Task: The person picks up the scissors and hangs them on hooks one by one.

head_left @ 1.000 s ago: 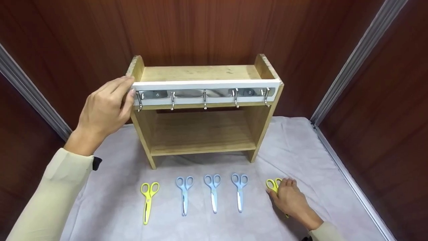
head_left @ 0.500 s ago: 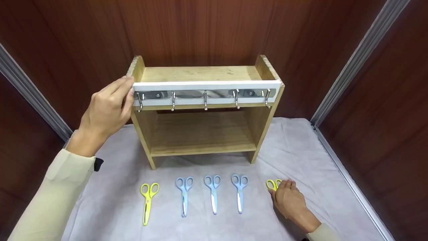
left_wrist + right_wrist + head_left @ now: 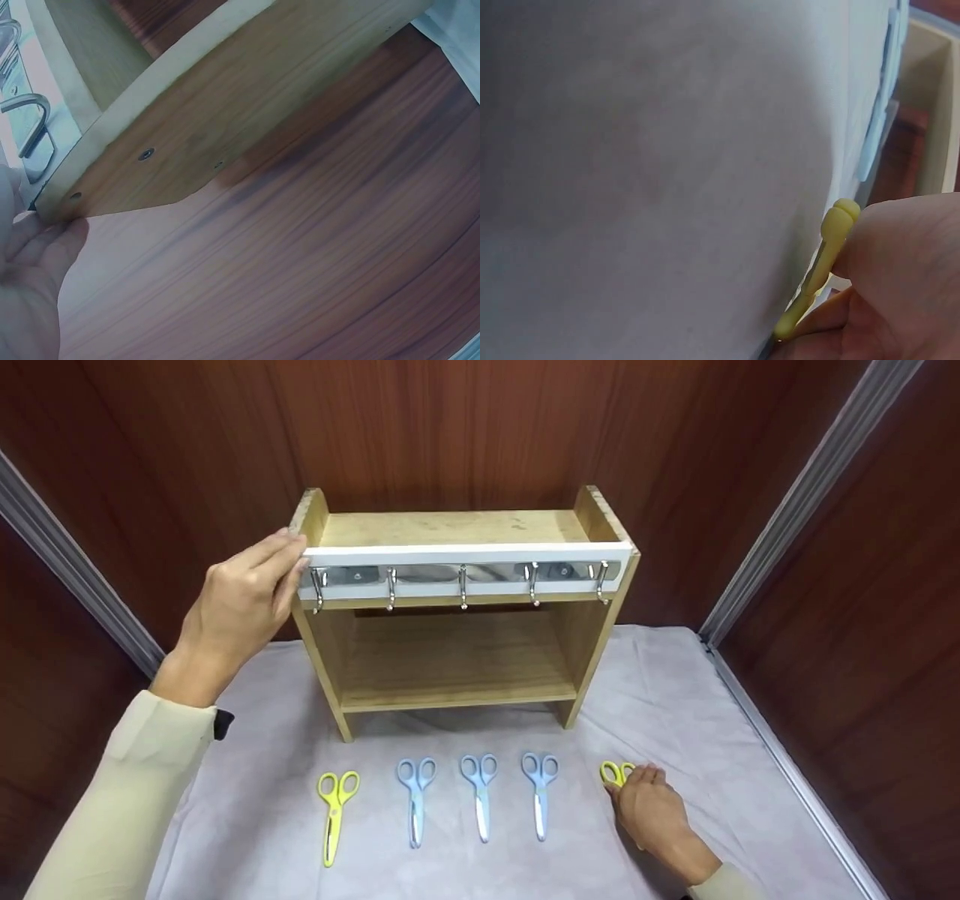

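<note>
My left hand [image 3: 236,611] grips the upper left front corner of a small wooden shelf [image 3: 457,679], thumb in front near the leftmost hook. In the left wrist view its fingers [image 3: 56,255] lie against the shelf's side panel [image 3: 172,135]. A white rail [image 3: 465,556] with several metal hooks runs across the shelf's front. Low on the right, my right hand [image 3: 656,810] holds yellow scissors [image 3: 836,229] at the cloth; in the head view it covers most of them, leaving the handle loops showing. The right wrist view has the thumb and fingers around the scissors.
Three blue scissors, the left one [image 3: 416,810], the middle one [image 3: 481,810] and the right one [image 3: 540,810], lie in a row before the shelf. Another yellow pair [image 3: 333,821] lies left of them. Pale cloth [image 3: 675,697] covers the surface; dark wood-grain walls [image 3: 465,435] enclose it.
The right hand's fingers have drawn in slightly around the yellow scissors. My left hand keeps its hold on the shelf corner; the whole view has shifted a little.
</note>
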{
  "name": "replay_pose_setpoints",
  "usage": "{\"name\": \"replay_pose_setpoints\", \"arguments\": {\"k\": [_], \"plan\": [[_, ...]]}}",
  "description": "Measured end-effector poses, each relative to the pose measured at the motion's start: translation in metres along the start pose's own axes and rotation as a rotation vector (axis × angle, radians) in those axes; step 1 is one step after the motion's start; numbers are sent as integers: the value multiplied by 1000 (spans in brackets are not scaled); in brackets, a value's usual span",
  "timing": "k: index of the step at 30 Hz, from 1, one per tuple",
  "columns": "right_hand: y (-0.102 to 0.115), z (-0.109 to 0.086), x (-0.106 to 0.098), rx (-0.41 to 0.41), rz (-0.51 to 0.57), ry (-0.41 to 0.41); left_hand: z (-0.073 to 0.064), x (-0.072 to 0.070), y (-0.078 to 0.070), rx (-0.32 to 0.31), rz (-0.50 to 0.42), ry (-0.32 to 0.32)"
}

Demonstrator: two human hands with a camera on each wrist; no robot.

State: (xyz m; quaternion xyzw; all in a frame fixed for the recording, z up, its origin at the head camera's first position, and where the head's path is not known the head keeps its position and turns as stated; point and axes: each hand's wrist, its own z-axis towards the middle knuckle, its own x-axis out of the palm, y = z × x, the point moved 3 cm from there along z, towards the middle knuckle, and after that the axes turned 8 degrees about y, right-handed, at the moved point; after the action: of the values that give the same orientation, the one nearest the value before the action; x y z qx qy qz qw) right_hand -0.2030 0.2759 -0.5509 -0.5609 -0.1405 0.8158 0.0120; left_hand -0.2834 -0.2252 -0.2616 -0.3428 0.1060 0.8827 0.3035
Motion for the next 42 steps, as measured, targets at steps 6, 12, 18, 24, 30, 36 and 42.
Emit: {"name": "replay_pose_setpoints", "arguments": {"k": [6, 12, 18, 24, 30, 36, 42], "plan": [[-2, 2, 0, -133, -56, -148, 1, -2, 1, 19, 15, 3], [-8, 10, 0, -102, 35, -74, 3, 0, 2, 10, 16, -2], [-26, 15, -10, 8, 329, 274, 0, 5, 1, 10, 17, 7], [-34, 34, -22, 35, 792, 397, -1, 4, 4, -17, -6, 9], [-29, 50, -23, 48, 1289, 438, 0, 0, 6, -39, -30, -10], [-23, 62, -29, 28, 1412, 423, -3, 1, 4, -43, -39, -17], [-18, 73, -40, 22, 1411, 351, -3, 4, 3, -35, -35, -25]]}}
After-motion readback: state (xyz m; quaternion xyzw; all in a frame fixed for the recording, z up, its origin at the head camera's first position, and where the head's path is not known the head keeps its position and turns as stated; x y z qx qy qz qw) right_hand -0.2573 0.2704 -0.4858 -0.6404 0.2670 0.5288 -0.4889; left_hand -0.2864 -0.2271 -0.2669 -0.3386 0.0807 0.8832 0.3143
